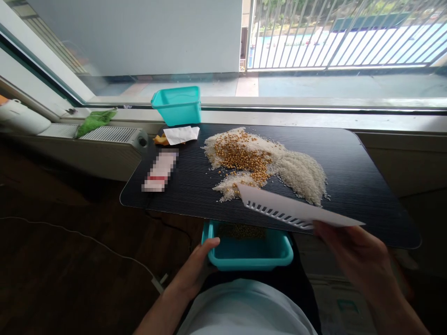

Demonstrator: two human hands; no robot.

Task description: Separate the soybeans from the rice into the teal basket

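My right hand [356, 244] is closed on a thin white strip [293, 207] with a row of slots along one edge. The strip's far end touches the near edge of a small pile of white grains mixed with golden beans. Beyond it, golden beans [240, 156] lie over white rice-like grains [300, 172] spread on the dark tabletop. With its thumb over the rim, my left hand [200, 258] grips the left side of a teal plastic bin [251, 266], which sits at my lap beneath the table's front edge. Small grains or beans [242, 231] cover its bottom.
A second teal bin [178, 109] stands at the table's back left. In front lie a white paper [181, 135] and a blurred pink-white item [160, 172]. A radiator with a green cloth [96, 122] is left; a white cable [87, 237] crosses the floor.
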